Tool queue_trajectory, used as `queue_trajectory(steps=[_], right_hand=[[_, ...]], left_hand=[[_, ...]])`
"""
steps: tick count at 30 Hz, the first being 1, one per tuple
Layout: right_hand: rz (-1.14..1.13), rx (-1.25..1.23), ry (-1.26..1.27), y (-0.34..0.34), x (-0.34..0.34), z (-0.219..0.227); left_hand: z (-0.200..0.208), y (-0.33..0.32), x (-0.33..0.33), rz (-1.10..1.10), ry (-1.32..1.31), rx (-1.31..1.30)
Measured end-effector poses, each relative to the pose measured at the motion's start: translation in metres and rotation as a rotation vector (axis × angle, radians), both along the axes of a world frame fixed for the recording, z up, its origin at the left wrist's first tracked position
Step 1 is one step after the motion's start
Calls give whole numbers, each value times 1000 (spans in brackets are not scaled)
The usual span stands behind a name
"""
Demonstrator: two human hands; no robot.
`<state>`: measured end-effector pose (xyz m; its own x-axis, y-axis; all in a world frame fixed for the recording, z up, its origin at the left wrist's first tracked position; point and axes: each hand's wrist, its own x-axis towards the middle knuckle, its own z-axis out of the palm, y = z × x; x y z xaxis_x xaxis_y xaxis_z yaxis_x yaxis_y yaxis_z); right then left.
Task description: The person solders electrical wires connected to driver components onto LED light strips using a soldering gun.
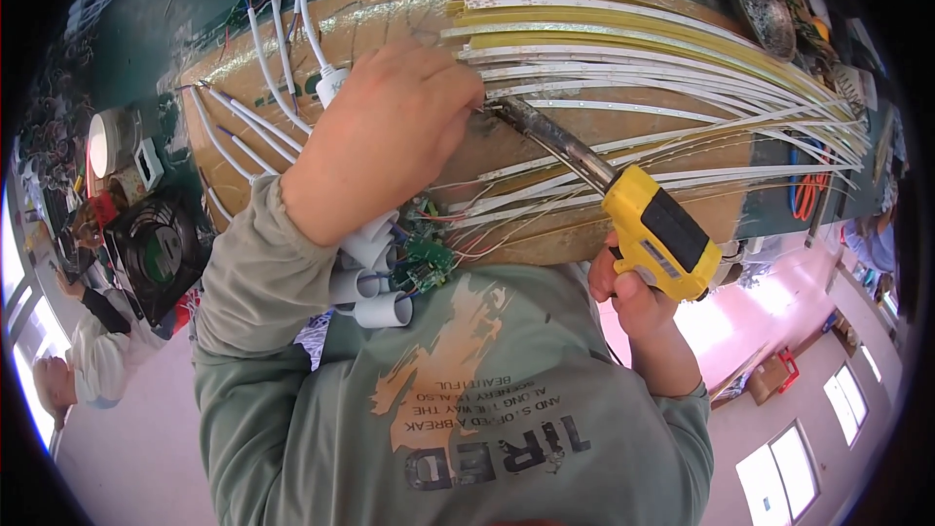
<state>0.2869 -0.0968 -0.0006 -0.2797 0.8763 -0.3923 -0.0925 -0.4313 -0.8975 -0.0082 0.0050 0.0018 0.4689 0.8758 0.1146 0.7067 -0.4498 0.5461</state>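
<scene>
My right hand (pixel 638 297) is wrapped round the handle of a yellow and black soldering gun (pixel 667 234). Its dark metal barrel points up and left, and the tip meets the fingertips of my left hand (pixel 390 127). That left hand is closed in a pinch; what lies between its fingers is hidden. Just beyond the pinch, the ends of long, thin white and yellow LED strips (pixel 623 68) fan away to the right. Beneath my left wrist are green circuit boards (pixel 427 251) with thin red and white wires and white plastic tubes (pixel 382 310).
A brown board (pixel 701 151) lies on the green table (pixel 146 0). White cables (pixel 261 54) with bare ends spread at the left. A black fan (pixel 156 253) stands further left, near another person (pixel 107 351). Orange-handled pliers (pixel 806 193) lie at the right.
</scene>
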Motion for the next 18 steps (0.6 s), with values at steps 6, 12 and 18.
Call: queue_trajectory(steps=[6,12,18], right_hand=[[-43,2,8,-2,-2,-1],[-61,25,60,-5,-2,-5],[-64,23,79,-4,-1,-2]], left_hand=[[1,0,0,-2,7,-18],[0,0,0,-1,1,-17],[0,0,0,7,9,-23]])
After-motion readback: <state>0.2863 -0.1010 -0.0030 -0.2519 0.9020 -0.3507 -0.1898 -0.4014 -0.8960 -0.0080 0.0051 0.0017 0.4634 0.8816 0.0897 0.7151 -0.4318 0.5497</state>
